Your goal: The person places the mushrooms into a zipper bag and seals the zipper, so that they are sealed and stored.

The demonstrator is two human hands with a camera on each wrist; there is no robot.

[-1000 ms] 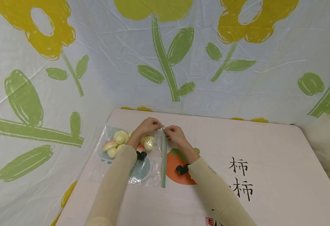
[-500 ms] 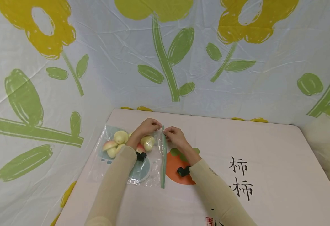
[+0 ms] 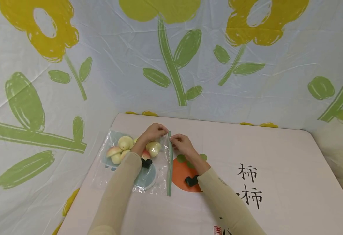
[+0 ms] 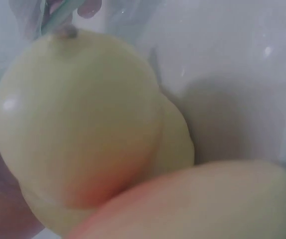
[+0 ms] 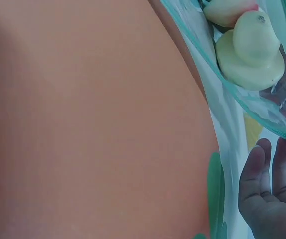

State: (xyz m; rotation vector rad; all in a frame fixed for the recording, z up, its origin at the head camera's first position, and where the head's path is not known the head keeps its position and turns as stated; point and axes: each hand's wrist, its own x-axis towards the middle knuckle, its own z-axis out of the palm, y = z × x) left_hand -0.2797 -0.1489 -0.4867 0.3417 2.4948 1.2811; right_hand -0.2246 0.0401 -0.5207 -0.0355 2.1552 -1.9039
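Observation:
A clear zip bag (image 3: 161,182) with a green zip strip (image 3: 170,169) lies flat, its mouth to the right. Inside are several pale yellow pears (image 3: 126,143), some blushed red. Up close in the left wrist view, one pear (image 4: 78,119) fills much of the frame. My left hand (image 3: 155,131) reaches over the bag and pinches the far end of the strip. Just to its right, my right hand (image 3: 181,143) pinches the strip near that end. In the right wrist view the mouth gapes below the pinched corner, and a pear (image 5: 255,47) shows through it.
The table (image 3: 286,163) has a pale cloth with a printed orange persimmon (image 3: 180,179) and black characters (image 3: 249,171). Flower-printed fabric (image 3: 124,75) stands behind and to the left. Dark camera mounts (image 3: 192,180) sit at both wrists.
My right hand has slid slightly toward me along the green strip. The left hand has stayed at the far end, and the pears lie as before.

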